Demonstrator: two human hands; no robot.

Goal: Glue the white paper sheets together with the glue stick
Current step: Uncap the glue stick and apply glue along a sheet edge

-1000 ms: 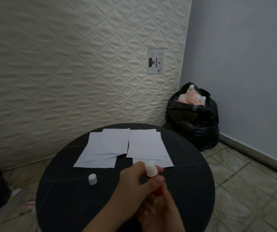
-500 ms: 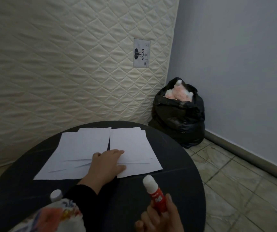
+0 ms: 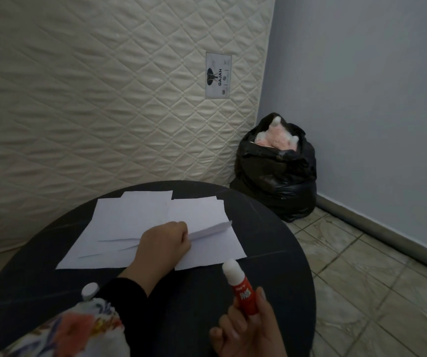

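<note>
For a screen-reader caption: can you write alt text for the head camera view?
A person's left hand lifts a white paper sheet from sheets spread on a round black table, while the right hand holds an uncapped red glue stick. Its white cap stands nearby.

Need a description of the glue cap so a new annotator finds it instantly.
Start at the round black table and go to its near-left edge, by the person's dark sleeve. The glue cap is the small white cylinder standing there alone, apart from the flat white paper sheets further back.
</note>
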